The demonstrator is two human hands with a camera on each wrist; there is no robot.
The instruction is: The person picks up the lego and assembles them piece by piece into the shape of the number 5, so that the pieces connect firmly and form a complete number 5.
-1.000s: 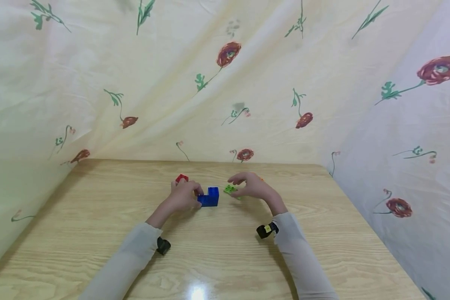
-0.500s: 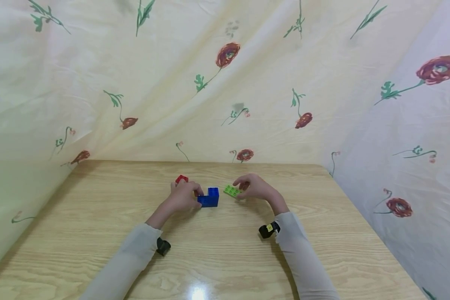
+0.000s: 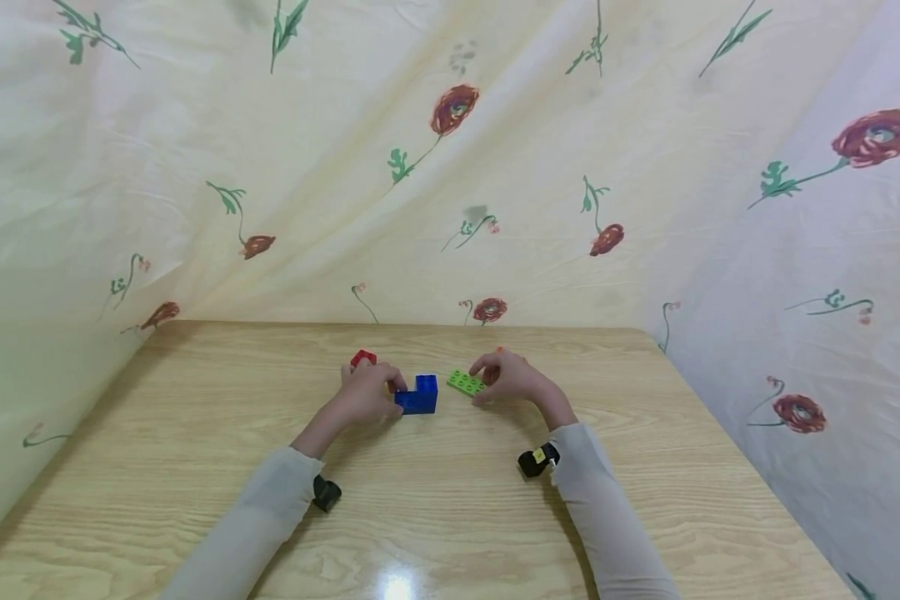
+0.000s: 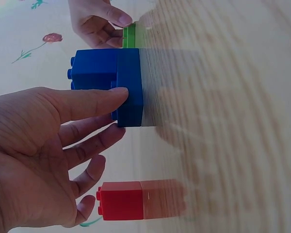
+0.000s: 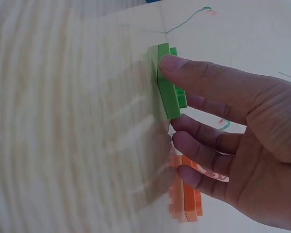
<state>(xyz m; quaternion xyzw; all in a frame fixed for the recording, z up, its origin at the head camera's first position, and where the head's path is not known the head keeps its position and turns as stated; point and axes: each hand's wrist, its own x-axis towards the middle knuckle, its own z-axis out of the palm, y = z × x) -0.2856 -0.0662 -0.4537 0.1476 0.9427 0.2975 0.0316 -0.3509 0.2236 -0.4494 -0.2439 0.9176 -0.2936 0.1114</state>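
My left hand [image 3: 364, 395] pinches the end of a blue toy-brick stack [image 3: 423, 400], thumb on the near side and fingertips on the far side. The stack is L-shaped, a short block on a longer one, and stands on the table. To its right lies a flat green toy brick [image 3: 462, 382], studs up. My right hand [image 3: 512, 377] has its thumb on the green brick's near side [image 5: 166, 80], other fingers curled behind it. Beyond my left hand's lower fingers stands a red brick [image 4: 121, 201]. An orange brick [image 5: 189, 196], mostly hidden in the head view, sits behind my right hand.
The wooden table [image 3: 435, 517] runs back to a flowered cloth [image 3: 307, 167] hanging behind and at both sides. Each wrist carries a small black camera, such as the right one [image 3: 534, 461].
My right hand has shifted slightly right along the green brick, uncovering more of its studs, and its fingers have drawn closer around the end. My left hand and the blue stack stay put.
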